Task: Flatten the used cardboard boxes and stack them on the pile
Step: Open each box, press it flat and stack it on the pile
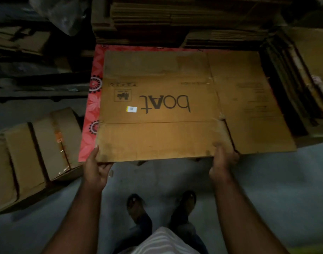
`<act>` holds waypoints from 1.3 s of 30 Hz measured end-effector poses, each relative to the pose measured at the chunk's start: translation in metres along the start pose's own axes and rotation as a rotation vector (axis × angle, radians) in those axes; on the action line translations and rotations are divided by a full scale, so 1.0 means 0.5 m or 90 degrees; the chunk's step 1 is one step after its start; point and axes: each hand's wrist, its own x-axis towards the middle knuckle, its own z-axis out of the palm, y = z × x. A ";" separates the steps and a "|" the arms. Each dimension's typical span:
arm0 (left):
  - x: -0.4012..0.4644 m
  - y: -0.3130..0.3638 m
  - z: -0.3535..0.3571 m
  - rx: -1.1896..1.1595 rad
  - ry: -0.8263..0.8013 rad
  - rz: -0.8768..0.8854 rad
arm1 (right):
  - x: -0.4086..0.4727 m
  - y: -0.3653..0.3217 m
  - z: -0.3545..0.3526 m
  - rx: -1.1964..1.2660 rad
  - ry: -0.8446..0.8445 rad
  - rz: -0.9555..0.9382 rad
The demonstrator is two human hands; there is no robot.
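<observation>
box: flattened brown cardboard box (157, 107) printed "boAt", lying flat on red floral sheet (92, 110)
left hand (95, 169): grips near-left corner
right hand (223, 162): grips near edge

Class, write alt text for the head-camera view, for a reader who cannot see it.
Two hands, left hand and right hand, grip the near edge of a flattened cardboard box printed "boat", lying on a red floral sheet. Stacked flat cardboard sits behind it, and unflattened boxes lie at the left.
</observation>
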 end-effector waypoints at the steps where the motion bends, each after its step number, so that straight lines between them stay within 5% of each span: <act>1: -0.010 -0.019 0.009 -0.006 0.006 0.006 | 0.031 -0.015 -0.016 0.123 -0.048 0.111; 4: -0.027 -0.058 0.037 -0.006 0.034 0.032 | 0.101 -0.043 -0.062 0.210 -0.135 0.239; 17: -0.154 -0.214 0.264 -0.026 -0.057 0.075 | 0.258 -0.148 -0.139 0.379 -0.261 0.277; 39: -0.148 -0.197 0.433 0.034 -0.013 0.062 | 0.297 -0.193 -0.161 0.264 -0.447 0.288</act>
